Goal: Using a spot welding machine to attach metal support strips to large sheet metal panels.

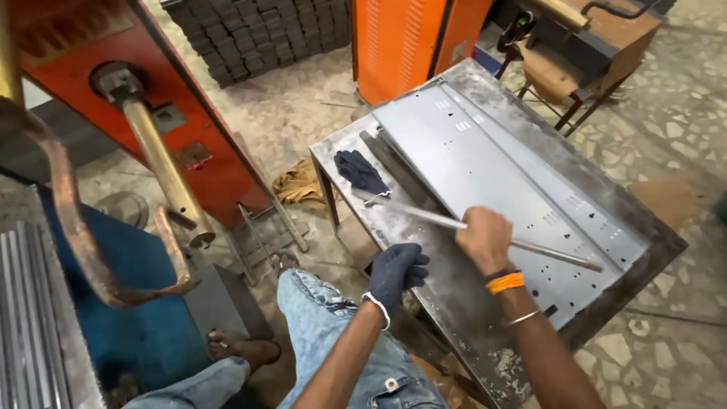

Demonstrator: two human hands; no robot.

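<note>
Item 1: right hand (485, 238), bare, orange band + thin metal bangle at wrist. Fingers wrapped fully round a long thin metal rod (522, 244); closed fist, nothing else in it.

Item 2: the rod. Lies slantwise across the grey sheet-metal panel (485, 159); grip sits approx. mid-length. One end runs up-left to just beside a loose dark glove (360, 171), other end down-right toward the panel's lower right corner. Rod looks to rest on or just over the panel; can't tell which.

Item 3: left hand (397, 271), in dark blue glove w/ white cuff. Fingers curled, at the near edge of the steel work table (454, 318), left of and below the right hand. Holds nothing visible; contact w/ table edge unclear.

Item 4: panel. Flat on table, punched w/ rows of small slots and holes, folded edges along its long sides.

Surrounds: orange cabinet (409, 42) w/ louvred front behind table, no readable label. Red-orange welding machine (151, 98) w/ brass arm at left, small plate on its side. Stack of dark blocks (257, 34) at rear. Person's jeans and bare feet below.
</note>
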